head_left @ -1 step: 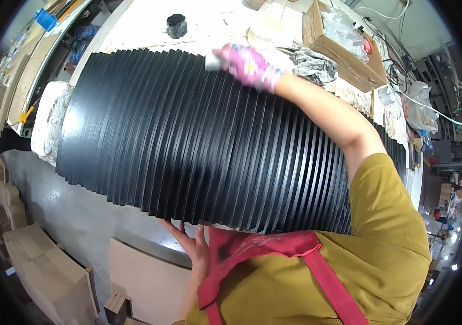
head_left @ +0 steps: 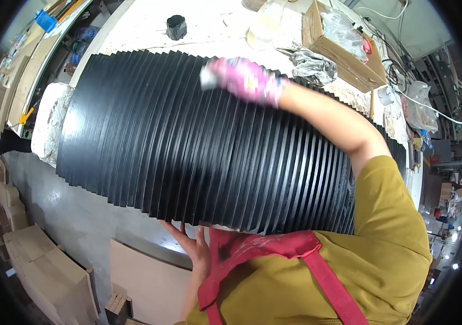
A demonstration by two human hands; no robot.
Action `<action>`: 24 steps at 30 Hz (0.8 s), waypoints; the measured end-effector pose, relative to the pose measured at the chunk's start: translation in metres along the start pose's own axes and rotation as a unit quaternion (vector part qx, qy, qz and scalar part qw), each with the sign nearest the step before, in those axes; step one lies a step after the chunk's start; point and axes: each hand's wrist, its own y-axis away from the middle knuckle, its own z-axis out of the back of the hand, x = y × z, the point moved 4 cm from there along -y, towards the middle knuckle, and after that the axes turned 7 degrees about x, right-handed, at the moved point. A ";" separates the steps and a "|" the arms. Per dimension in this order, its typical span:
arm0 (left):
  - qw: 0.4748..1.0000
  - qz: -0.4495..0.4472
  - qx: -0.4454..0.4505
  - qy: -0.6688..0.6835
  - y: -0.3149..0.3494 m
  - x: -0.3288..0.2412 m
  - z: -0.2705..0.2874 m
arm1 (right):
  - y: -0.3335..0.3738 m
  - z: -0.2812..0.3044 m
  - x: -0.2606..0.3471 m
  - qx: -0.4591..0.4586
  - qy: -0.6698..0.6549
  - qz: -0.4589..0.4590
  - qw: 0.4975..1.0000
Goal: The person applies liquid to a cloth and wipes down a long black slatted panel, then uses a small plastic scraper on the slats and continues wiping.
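Note:
A wide row of glossy black ridged strips (head_left: pixel 187 141) lies side by side across the bench, with stepped ends. My right hand (head_left: pixel 244 81), in a pink flowered glove, is closed on a small whitish flat piece (head_left: pixel 208 79) over the strips' far part. Motion blurs both, and the piece's kind cannot be made out. Below the near ends of the strips is my bare left hand (head_left: pixel 196 246), its fingers spread and pointing up at the edge. Its fingertips are partly hidden there.
A black cup-like container (head_left: pixel 176 27) stands on the white bench top (head_left: pixel 133 30). At the far right are a crumpled grey cloth (head_left: pixel 314 67) and a cardboard box (head_left: pixel 345 65) holding clear plastic. A white wrapped block (head_left: pixel 49 124) adjoins the left end. Cardboard boxes (head_left: pixel 47 271) stand lower left.
My right hand has come slightly nearer to me over the strips, bringing the whitish piece along. The left hand stays in place.

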 end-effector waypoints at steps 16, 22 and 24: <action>0.999 0.011 -0.037 0.019 0.000 0.004 -0.002 | 0.073 -0.032 0.077 0.177 0.044 0.255 0.949; 0.999 0.014 -0.033 -0.016 -0.009 -0.001 -0.010 | 0.051 -0.020 0.035 -0.157 0.197 0.168 0.953; 0.999 0.000 -0.033 0.000 -0.002 0.001 -0.010 | 0.066 -0.063 0.100 -0.050 -0.059 0.119 0.990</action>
